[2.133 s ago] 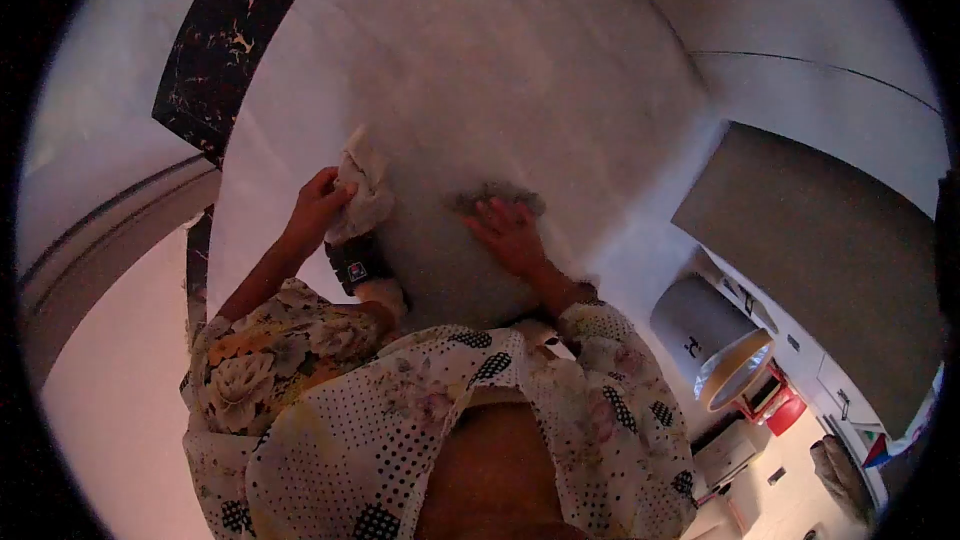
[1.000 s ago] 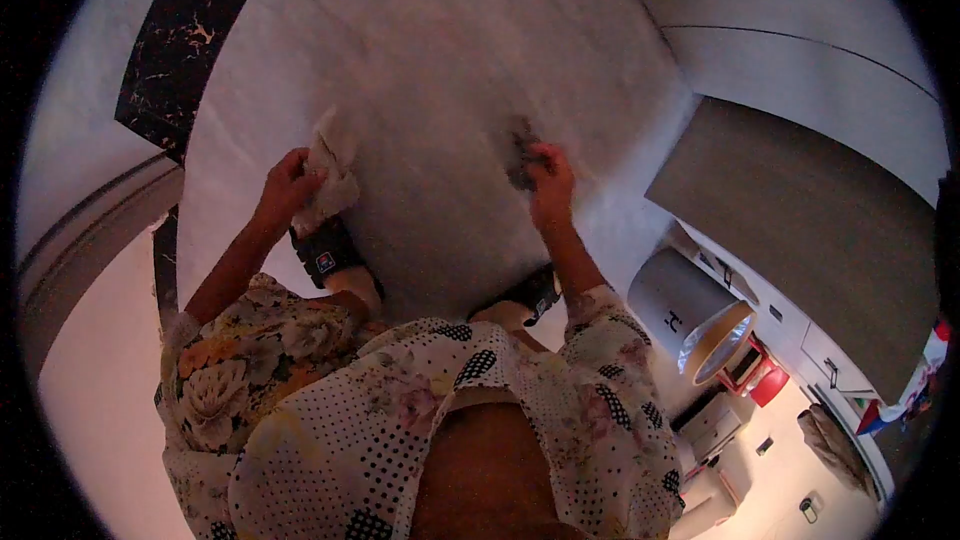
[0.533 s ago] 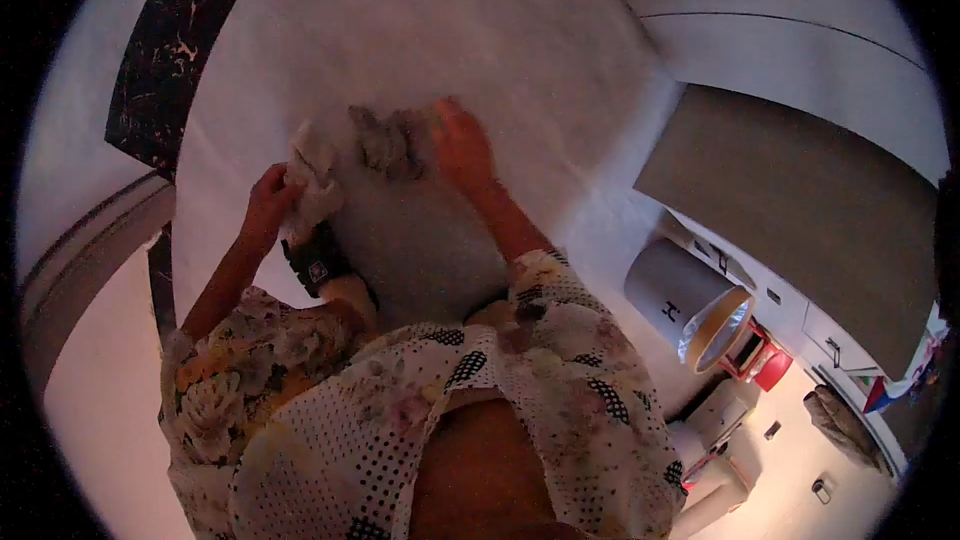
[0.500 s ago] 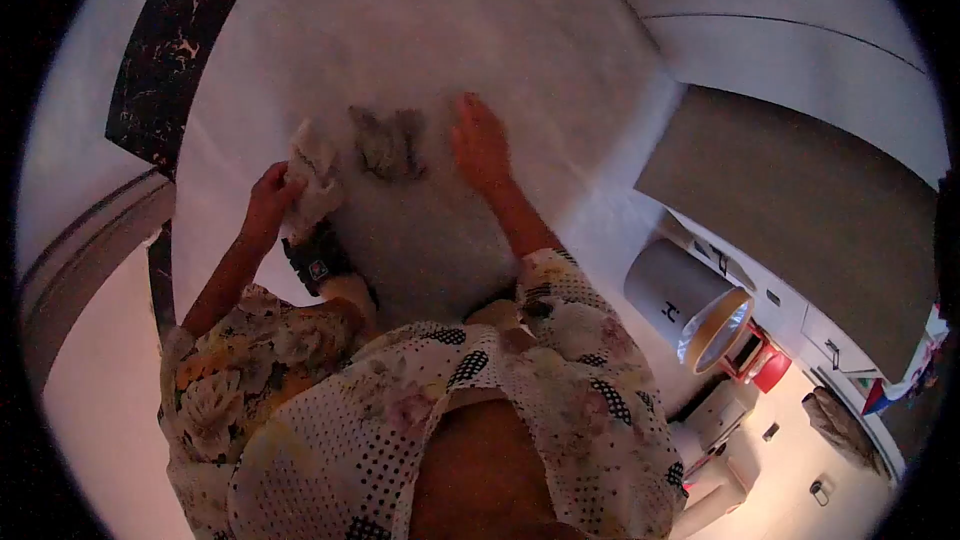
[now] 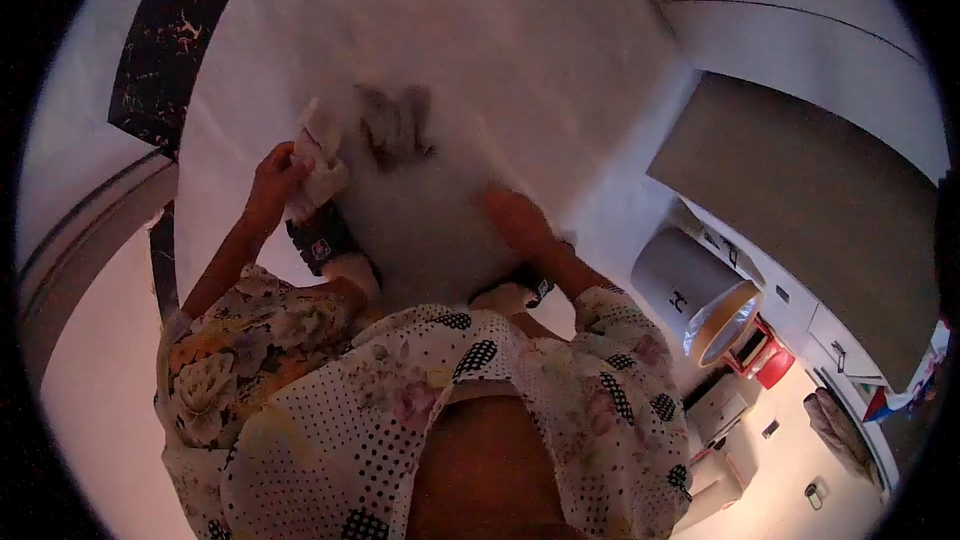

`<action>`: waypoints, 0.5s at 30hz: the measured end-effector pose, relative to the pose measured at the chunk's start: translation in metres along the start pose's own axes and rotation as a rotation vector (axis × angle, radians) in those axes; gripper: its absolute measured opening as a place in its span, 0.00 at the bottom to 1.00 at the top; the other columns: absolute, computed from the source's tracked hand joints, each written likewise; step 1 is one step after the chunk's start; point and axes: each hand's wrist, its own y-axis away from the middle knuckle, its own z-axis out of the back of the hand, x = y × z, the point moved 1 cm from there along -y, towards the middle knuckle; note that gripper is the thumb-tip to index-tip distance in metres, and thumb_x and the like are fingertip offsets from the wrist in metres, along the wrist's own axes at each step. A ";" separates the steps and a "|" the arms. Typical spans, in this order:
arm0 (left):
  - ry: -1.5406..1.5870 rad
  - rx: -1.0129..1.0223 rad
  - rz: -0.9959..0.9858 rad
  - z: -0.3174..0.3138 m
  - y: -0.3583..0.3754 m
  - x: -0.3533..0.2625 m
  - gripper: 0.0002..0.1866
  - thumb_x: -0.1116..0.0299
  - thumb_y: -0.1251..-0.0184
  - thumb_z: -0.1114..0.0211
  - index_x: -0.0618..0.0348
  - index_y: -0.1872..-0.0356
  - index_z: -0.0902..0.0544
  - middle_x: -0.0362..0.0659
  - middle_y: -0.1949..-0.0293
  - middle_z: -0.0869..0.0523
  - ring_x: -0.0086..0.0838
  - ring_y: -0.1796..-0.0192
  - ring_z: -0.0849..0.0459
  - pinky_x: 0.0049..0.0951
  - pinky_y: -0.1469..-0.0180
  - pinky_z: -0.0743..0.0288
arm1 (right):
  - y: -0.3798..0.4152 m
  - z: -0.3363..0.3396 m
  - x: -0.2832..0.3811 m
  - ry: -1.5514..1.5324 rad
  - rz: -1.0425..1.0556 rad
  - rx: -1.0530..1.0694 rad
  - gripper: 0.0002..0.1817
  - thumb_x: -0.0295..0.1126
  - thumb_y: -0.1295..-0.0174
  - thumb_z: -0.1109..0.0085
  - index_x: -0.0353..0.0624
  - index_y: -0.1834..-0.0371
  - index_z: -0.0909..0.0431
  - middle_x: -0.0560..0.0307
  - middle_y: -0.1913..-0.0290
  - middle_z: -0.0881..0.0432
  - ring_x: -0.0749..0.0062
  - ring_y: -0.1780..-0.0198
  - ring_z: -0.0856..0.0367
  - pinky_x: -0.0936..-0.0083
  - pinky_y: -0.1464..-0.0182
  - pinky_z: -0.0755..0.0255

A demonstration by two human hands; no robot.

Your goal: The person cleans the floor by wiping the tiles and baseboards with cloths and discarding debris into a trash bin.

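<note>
My left hand (image 5: pixel 275 180) pinches a pale, crumpled cloth (image 5: pixel 320 165) and keeps it just above my left slipper (image 5: pixel 320 240), which is dark with a small emblem. On the pale floor, between my hands and a little farther out, lies a crumpled grey cloth (image 5: pixel 393 125). My right hand (image 5: pixel 517 220) is low over the floor near my right slipper (image 5: pixel 540 288), with no object visible at it. Its fingers are smeared by motion, so whether they are apart or closed does not show.
A grey bin (image 5: pixel 680 275) with a tan rim lies to the right, beside a red object (image 5: pixel 773 370). Beyond it stands a cabinet with a brown panel (image 5: pixel 800 210). A black marbled strip (image 5: pixel 165 60) edges the floor at upper left.
My right hand has drawn back toward my body, away from the area beside the grey cloth. My right slipper now shows. My left hand still holds the pale cloth, slightly higher in view.
</note>
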 end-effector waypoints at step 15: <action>0.091 0.011 0.011 -0.011 0.001 -0.004 0.20 0.62 0.38 0.37 0.62 0.49 0.26 0.43 0.58 0.19 0.27 0.56 0.21 0.28 0.51 0.27 | -0.141 0.052 0.025 0.092 -0.124 -0.289 0.24 0.36 0.40 0.48 0.40 0.41 0.34 0.48 0.36 0.36 0.57 0.33 0.40 0.59 0.34 0.45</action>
